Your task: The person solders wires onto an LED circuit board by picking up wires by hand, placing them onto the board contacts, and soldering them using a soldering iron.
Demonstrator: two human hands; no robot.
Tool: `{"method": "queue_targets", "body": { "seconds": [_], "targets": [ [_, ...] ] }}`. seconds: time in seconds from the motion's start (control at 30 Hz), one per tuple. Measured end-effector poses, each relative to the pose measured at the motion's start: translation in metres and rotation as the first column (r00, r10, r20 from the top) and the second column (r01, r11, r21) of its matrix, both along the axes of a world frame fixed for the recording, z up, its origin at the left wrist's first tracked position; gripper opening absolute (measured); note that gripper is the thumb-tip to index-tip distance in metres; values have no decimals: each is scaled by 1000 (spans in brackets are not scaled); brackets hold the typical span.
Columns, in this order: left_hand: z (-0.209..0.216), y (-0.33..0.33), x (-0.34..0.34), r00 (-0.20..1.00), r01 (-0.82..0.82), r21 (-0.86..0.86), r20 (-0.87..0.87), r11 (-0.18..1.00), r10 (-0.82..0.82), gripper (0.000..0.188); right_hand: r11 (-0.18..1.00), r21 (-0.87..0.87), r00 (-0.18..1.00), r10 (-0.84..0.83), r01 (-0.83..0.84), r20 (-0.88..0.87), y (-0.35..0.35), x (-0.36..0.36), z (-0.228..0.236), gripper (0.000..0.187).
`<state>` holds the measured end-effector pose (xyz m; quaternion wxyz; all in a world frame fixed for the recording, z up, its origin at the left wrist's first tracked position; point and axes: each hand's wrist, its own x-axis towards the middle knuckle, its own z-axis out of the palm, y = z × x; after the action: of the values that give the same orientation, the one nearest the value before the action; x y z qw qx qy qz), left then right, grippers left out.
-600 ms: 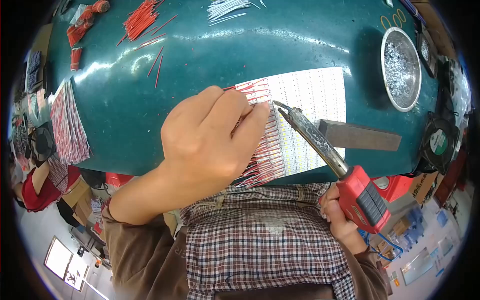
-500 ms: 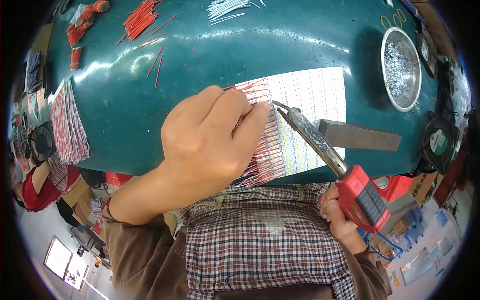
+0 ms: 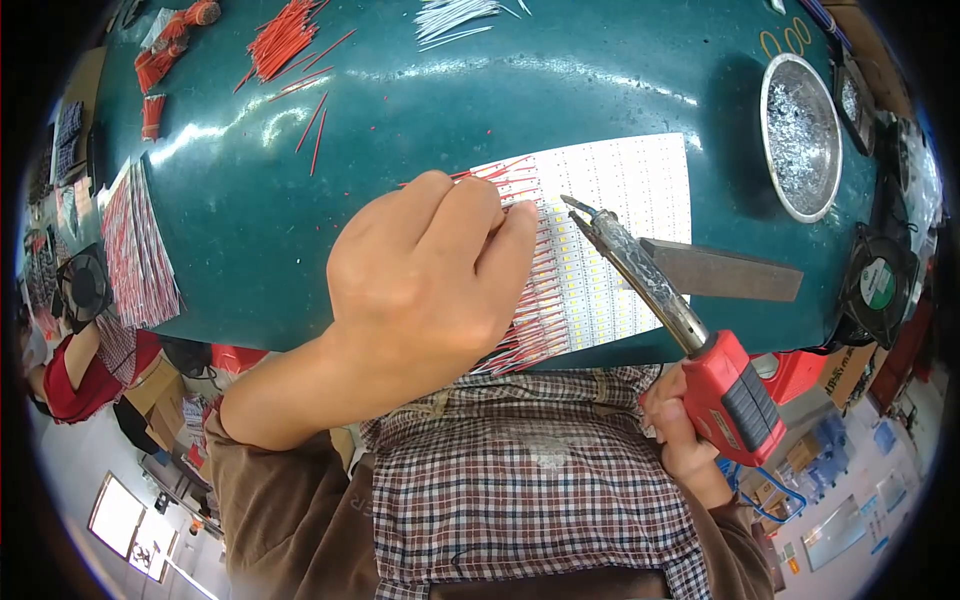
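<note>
A soldering iron [image 3: 650, 285] with a red and black handle is gripped in my right hand [image 3: 678, 425]. Its tip stands just over a white LED circuit board [image 3: 625, 170], a little right of my left fingertips. My left hand [image 3: 420, 265] is closed in a pinch at the board's left part, thumb and forefinger together on a thin wire, mostly hidden by the fingers. Rows of short red and white wires [image 3: 537, 320] stick out along the board's left side, partly under my left hand.
A dark metal bar [image 3: 725, 272] lies over the board's right edge. Beyond it are a metal bowl of solder scraps [image 3: 800, 140] and a small fan [image 3: 875, 285]. Red wires [image 3: 285, 40] and white wires [image 3: 455, 18] lie at the far side; wired strips [image 3: 140, 250] sit left.
The soldering iron has shifted right, its tip moving away from my left fingertips. My left hand has moved very slightly right, still pinched.
</note>
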<state>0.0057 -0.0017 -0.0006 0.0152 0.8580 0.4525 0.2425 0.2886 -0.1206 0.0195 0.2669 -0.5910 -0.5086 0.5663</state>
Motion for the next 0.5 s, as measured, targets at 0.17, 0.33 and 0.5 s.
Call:
{"method": "queue_targets", "body": {
  "seconds": [0.17,0.33,0.5],
  "targets": [
    [1,0,1,999,-9,-12,-32,1000,9,35,1000,13,999,-17,17,-29,2,-3,1,23],
    [0,0,1,1000,-3,19,-27,1000,4,34,999,-26,999,44,-45,-16,-3,4,-4,22],
    [-1,0,2,999,1,32,-35,999,0,34,996,-31,996,85,-84,40,-3,5,-6,21]
  ]
}}
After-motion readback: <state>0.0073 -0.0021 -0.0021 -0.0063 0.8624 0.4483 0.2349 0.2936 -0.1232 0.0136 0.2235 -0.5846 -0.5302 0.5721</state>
